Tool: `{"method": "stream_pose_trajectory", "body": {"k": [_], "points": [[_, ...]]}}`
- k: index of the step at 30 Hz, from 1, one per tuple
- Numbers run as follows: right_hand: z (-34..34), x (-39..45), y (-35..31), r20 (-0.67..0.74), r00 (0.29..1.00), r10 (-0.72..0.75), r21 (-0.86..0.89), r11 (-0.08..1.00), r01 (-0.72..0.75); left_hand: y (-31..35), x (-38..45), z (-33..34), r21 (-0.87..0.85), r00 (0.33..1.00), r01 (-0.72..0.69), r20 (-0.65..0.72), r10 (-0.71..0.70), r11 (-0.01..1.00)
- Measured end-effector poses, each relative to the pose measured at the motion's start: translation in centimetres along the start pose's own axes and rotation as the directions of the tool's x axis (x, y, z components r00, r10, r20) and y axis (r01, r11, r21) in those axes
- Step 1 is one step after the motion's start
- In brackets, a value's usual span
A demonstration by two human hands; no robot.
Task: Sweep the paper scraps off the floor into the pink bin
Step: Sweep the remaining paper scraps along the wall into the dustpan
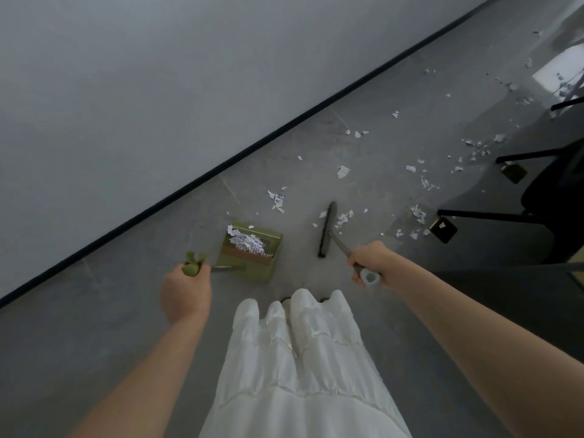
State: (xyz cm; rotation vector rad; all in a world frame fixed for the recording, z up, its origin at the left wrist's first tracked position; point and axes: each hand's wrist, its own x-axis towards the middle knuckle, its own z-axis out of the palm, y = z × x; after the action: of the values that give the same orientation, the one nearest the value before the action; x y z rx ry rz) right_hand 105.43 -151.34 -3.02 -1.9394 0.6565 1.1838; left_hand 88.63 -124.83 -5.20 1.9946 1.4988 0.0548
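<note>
Indoor room, home or small office, can't tell which. Evidence: plain pale wall (158,90) on the left, black skirting strip (252,150) along its base, glossy grey tiled floor (94,327) reflecting window light at far right. Black furniture legs (486,214) with brass feet (445,229) on the right, looks like chair or table frames. Torn paper scraps (343,171) strewn over the floor; green dustpan (252,254) and a dark broom (327,229) in use, household cleaning gear.
</note>
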Motion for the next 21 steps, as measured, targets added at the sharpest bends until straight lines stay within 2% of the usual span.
{"method": "stream_pose_trajectory", "body": {"k": [3, 7, 12, 21], "points": [[1.3, 0.8, -1.1, 0.031, 0.999, -0.031, -0.232, 0.972, 0.037, -0.9, 0.8, -0.8, -0.006, 0.998, 0.055, -0.037, -0.055, 0.998], [3.5, 1.5, -3.0, 0.125, 0.991, -0.05, -0.543, 0.832, 0.111, -2.3, 1.5, -2.0, -0.02, 0.991, 0.112, -0.067, -0.114, 0.993], [7.3, 2.1, -6.8, 0.252, 0.964, -0.084, -0.686, 0.688, 0.239, -4.4, 2.6, -3.8, -0.061, 0.973, 0.198, -0.106, -0.204, 0.978], [14.3, 3.2, -12.9, 0.358, 0.928, -0.104, -0.839, 0.402, 0.368, -7.5, 3.6, -6.4, -0.039, 0.963, 0.213, -0.162, -0.216, 0.976]]}}
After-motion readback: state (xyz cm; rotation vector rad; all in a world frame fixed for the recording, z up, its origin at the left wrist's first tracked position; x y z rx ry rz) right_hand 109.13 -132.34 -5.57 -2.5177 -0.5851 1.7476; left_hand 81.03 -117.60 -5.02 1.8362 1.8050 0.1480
